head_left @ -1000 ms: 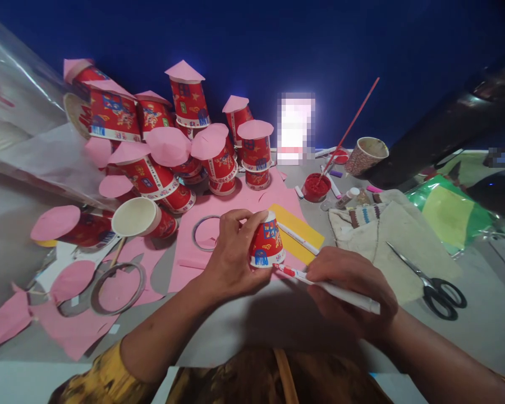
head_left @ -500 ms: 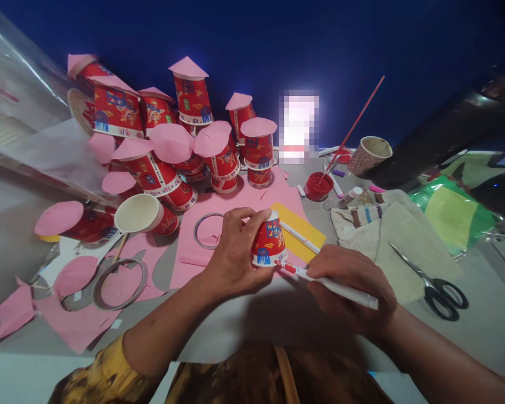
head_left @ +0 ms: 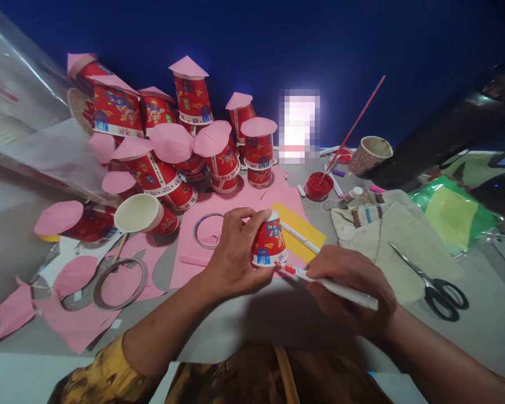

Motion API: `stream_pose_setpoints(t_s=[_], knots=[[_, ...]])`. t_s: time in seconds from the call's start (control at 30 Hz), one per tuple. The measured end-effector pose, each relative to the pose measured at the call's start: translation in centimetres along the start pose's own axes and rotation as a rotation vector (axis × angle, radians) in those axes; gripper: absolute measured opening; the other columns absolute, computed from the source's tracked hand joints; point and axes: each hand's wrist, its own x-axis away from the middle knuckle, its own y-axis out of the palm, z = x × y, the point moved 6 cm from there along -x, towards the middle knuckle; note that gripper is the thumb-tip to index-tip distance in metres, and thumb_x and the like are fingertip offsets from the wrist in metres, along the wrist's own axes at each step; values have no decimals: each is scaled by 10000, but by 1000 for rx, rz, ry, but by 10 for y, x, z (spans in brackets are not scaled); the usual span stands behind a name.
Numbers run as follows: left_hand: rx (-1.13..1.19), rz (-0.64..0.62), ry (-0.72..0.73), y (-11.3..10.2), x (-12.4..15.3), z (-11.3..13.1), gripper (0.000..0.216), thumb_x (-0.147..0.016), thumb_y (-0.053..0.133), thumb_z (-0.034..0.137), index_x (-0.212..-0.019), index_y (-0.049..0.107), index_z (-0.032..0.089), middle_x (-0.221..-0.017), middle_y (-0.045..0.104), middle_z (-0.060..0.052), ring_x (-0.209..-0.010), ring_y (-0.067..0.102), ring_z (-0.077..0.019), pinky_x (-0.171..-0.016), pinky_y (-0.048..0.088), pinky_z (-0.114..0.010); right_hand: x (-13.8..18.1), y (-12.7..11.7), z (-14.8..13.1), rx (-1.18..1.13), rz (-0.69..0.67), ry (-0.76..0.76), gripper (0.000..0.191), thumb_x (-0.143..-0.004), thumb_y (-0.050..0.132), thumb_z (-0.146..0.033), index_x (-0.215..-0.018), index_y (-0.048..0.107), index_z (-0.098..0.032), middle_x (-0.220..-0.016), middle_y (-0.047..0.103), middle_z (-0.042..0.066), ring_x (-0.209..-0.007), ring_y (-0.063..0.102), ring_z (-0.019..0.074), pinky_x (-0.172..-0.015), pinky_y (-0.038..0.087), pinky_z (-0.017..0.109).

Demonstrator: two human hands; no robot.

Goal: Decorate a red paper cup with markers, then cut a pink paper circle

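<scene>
My left hand (head_left: 238, 249) is closed around a red paper cup (head_left: 269, 242), held upside down with its white rim low. Blue marks and printed gold patterns cover the cup's side. My right hand (head_left: 353, 286) grips a white felt-tip marker (head_left: 334, 287) with a red tip end. That tip meets the cup's rim at its lower right, where small coloured marks show. Behind the cup, a second white marker (head_left: 301, 237) lies on a yellow paper sheet (head_left: 290, 216). Pink paper (head_left: 193, 252) spreads beneath, with a tape roll (head_left: 198, 234) on it.
Several red cups with pink paper cones (head_left: 189, 92) stand stacked at the back left. An open cup (head_left: 138, 213) leans in front of them. To the right are a red paint pot (head_left: 318, 187) with a stick, a cloth (head_left: 398, 230) and black-handled scissors (head_left: 441, 297).
</scene>
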Motion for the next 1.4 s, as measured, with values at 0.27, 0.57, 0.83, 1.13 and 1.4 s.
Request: stream_pose_setpoints(t_s=[0.27,0.57,0.83,1.13,1.4], knots=[[8,-15,-9,2,1,-1,911,-691,745,234,-1531,394,252,-1347,419,-138,-1275,480,-350,-1068,516,-538,0,-1,-1,-6,14,-8,167,-865,665,-75,-982,678,-194,-731,764,47,-617,728,188,-587,573,293],[-15,10,10,-1,0,1,898,-722,786,282,-1531,399,258,-1353,430,-138,-1273,494,-348,-1076,505,-533,2,-2,0,-3,68,-55,197,-860,672,-61,-999,673,-200,-719,751,34,-608,716,188,-593,571,298],[-20,0,-6,1,1,-1,918,-696,770,256,-1534,394,259,-1356,433,-141,-1273,495,-357,-1076,505,-546,1,-1,0,-2,27,-12,162,-868,663,-77,-976,682,-196,-721,756,36,-610,715,186,-593,564,298],[8,-17,-17,3,2,-3,944,-674,757,222,-1547,400,266,-1380,416,-139,-1290,484,-355,-1094,495,-541,-1,0,1,-13,-14,11,127,-871,658,-87,-951,686,-181,-717,754,41,-611,716,172,-594,554,275],[12,-43,-9,4,2,-3,974,-673,802,257,-1556,391,261,-1359,416,-140,-1298,476,-362,-1089,498,-539,0,1,1,-20,8,2,138,-876,671,-82,-970,692,-181,-734,763,47,-632,727,177,-611,567,279]])
